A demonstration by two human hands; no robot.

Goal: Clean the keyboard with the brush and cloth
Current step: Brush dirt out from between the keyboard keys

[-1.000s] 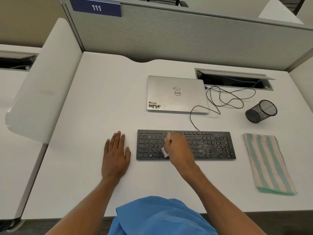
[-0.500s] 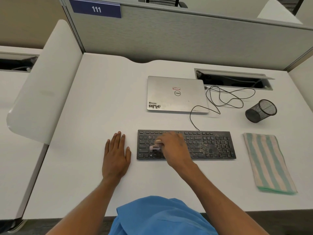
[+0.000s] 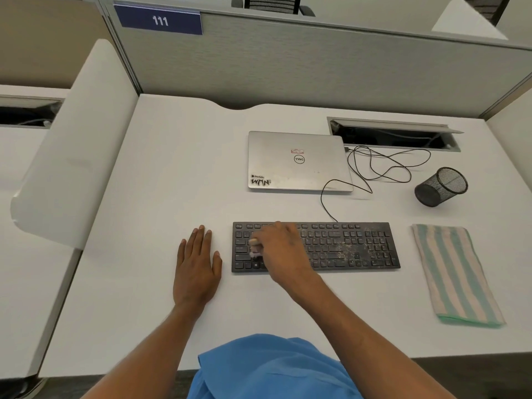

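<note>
A black keyboard (image 3: 345, 249) lies on the white desk, with pale dust on its right half. My right hand (image 3: 283, 251) is over the keyboard's left part and holds a small brush (image 3: 255, 249), whose pale bristles touch the keys; most of the brush is hidden under my fingers. My left hand (image 3: 197, 263) rests flat on the desk just left of the keyboard, fingers straight. A folded cloth (image 3: 454, 272) with green and cream stripes lies to the right of the keyboard, untouched.
A closed silver laptop (image 3: 299, 162) sits behind the keyboard, with a black cable (image 3: 383, 165) looping to its right. A black mesh pen cup (image 3: 442, 187) lies tipped over at the right. An open cable hatch (image 3: 394, 133) and grey partition stand at the back.
My right hand has swept the brush leftward across the keyboard, from the middle toward its left end. My left hand has stayed put.
</note>
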